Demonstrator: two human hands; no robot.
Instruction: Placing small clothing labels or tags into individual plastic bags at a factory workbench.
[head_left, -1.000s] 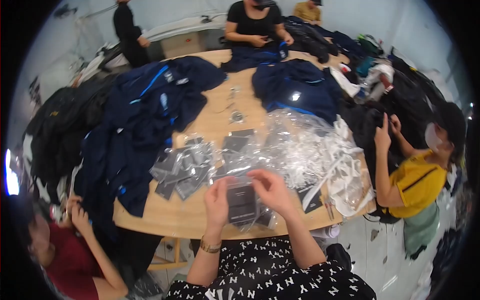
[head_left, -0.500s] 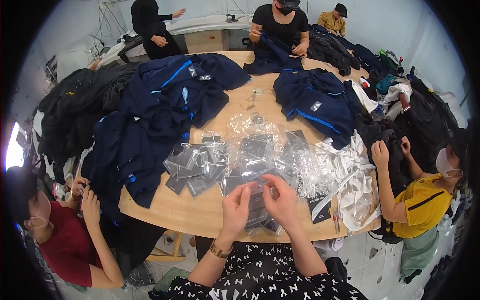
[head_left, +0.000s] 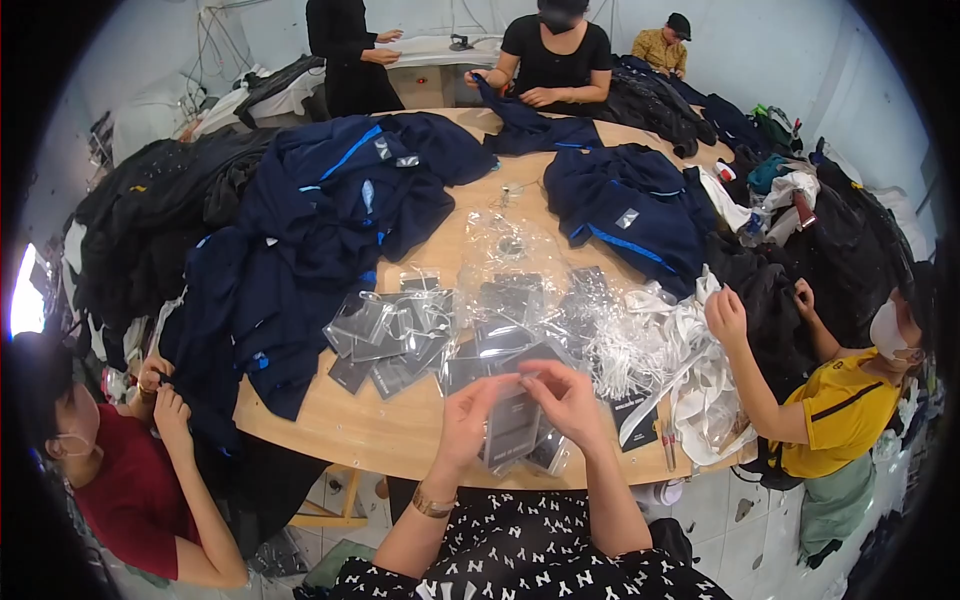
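Observation:
Over the near edge of the table, my left hand [head_left: 466, 412] and my right hand [head_left: 568, 402] meet with fingertips pinched together. Below the fingers hangs a dark hang tag [head_left: 512, 428] in a clear sleeve, gripped near its top; whatever fine string lies between the fingertips is too small to make out. Just beyond my hands lie more sleeved dark tags [head_left: 520, 295] under crumpled clear plastic [head_left: 500, 240]. Another heap of sleeved tags [head_left: 385, 335], with pale strings, spreads to the left. A bundle of whitish tag strings [head_left: 622, 355] lies to the right.
Navy garments with blue trim [head_left: 320, 220] fill the table's left; another navy garment [head_left: 630, 210] lies back right. White fabric strips [head_left: 715, 415] and small snips [head_left: 669, 445] sit at right. Co-workers stand at left, right [head_left: 835, 420] and the far side [head_left: 555, 70].
My hands have come down slightly, and the tag below them shows more fully. The right co-worker's hand has moved left toward the white strips. A person in black at the back has shifted right.

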